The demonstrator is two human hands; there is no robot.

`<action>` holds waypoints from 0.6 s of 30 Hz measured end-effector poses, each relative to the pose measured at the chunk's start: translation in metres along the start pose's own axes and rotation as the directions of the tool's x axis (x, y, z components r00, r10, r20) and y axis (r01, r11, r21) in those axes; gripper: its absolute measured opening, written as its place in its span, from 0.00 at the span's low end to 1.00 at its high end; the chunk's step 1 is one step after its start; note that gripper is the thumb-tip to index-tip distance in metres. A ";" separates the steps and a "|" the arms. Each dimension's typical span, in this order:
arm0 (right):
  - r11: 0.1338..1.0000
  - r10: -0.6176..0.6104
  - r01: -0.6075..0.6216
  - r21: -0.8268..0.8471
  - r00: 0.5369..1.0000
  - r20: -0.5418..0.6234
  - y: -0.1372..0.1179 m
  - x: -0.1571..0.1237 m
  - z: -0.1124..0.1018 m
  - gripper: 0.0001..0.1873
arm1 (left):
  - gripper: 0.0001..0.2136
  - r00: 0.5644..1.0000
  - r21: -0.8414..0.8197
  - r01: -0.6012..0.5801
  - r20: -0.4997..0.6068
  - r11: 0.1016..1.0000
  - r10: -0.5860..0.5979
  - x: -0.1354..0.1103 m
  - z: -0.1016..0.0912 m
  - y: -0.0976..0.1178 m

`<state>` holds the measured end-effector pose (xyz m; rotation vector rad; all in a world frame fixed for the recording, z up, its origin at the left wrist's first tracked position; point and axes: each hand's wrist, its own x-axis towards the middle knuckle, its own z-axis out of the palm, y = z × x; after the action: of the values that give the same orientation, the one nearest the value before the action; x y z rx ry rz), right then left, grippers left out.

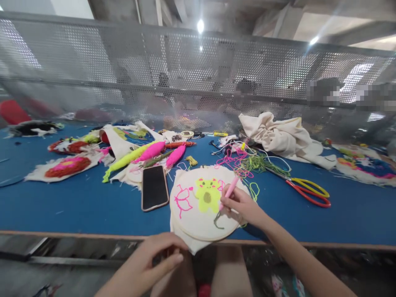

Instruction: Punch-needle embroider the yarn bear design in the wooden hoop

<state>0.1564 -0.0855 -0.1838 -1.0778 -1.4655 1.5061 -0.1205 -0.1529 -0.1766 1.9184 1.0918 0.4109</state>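
Blue table (pixel 105 220) spans the view; perforated metal screen (pixel 198 62) along its far side. Hooped cloth (pixel 192 225) lies at the near edge, one corner overhanging, bearing a yellow-green bear figure (pixel 204 187). Left hand (pixel 151 253) by the cloth's lower left: fingers loosely curled, thumb apart, nothing visibly held; contact with cloth cannot be told. Right hand (pixel 241 204) over the cloth's right part, closed round a pink pen-shaped tool (pixel 230 189), tip down near a dark green line (pixel 217 223).
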 end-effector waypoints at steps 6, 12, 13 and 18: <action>0.994 -0.026 0.033 -0.104 0.997 0.071 0.004 0.001 0.002 0.11 | 0.16 0.963 -0.437 0.146 -0.141 0.887 -0.228 0.006 0.058 -0.027; 0.977 -0.072 0.091 -0.191 0.992 0.105 0.002 -0.004 -0.002 0.10 | 0.19 0.913 -0.673 0.143 -0.193 0.726 -0.360 0.018 0.078 -0.015; 0.977 -0.077 0.095 -0.190 0.992 0.102 0.003 -0.005 -0.003 0.10 | 0.19 0.902 -0.700 0.139 -0.203 0.700 -0.382 0.017 0.080 -0.014; 0.933 -0.129 0.140 -0.331 0.990 0.055 0.005 -0.012 0.001 0.11 | 0.20 0.898 -0.871 0.098 -0.132 0.482 -0.420 0.010 0.089 -0.008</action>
<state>0.1599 -0.0968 -0.1885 -1.1243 -1.8260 1.2101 -0.0626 -0.1893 -0.2357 0.7723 1.0733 0.9238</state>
